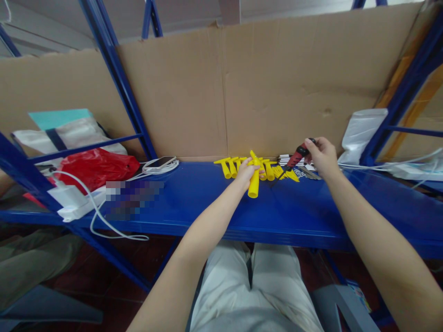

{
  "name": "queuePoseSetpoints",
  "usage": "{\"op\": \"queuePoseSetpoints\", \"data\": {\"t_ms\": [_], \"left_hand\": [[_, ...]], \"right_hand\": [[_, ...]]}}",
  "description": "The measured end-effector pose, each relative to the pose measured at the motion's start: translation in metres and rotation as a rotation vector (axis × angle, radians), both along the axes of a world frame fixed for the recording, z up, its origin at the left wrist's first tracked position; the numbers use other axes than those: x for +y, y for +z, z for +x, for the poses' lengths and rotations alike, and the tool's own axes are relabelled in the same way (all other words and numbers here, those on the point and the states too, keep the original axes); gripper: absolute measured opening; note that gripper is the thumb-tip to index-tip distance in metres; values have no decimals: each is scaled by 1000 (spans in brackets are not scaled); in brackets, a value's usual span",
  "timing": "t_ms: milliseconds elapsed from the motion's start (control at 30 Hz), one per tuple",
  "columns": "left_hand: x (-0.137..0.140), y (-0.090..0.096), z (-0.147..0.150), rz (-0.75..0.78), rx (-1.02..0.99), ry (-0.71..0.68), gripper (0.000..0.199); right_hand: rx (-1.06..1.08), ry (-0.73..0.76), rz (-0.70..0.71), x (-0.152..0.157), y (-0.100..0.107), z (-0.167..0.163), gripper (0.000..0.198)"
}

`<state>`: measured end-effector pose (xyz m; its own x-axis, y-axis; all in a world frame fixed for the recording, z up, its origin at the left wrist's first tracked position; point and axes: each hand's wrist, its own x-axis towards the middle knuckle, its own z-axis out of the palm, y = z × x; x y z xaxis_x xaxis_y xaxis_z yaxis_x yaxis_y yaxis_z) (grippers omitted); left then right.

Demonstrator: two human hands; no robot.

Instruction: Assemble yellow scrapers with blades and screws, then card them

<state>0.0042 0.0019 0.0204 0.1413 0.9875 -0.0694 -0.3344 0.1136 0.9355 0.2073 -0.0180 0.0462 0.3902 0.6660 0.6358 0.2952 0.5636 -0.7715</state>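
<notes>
My left hand is closed around a yellow T-shaped plastic handle, its round tube end tilted toward me. In my right hand is a red and black screwdriver, gripped near the top of its handle. The dark shaft slants down to the left, its tip close to the blue shelf top. Several more yellow T-shaped handles stand in a row behind my left hand. Small yellow parts lie under the screwdriver, beside a heap of small metal pieces.
A blue metal shelf spans the front, backed by a cardboard wall. On the left are a phone, white cables, a red plastic bag and a power strip. A white pouch leans at right. Another person's leg shows far left.
</notes>
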Motion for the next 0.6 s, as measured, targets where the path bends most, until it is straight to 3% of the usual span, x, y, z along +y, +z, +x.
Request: {"op": "queuePoseSetpoints", "data": {"t_ms": [167,600], "left_hand": [[-2,0,1,11,23,-59,65],[-3,-1,1,10,77,-168,63]], "right_hand": [[132,-39,-29,-5,6,-5,23],[483,-296,150,-10,17,-3,23]]}}
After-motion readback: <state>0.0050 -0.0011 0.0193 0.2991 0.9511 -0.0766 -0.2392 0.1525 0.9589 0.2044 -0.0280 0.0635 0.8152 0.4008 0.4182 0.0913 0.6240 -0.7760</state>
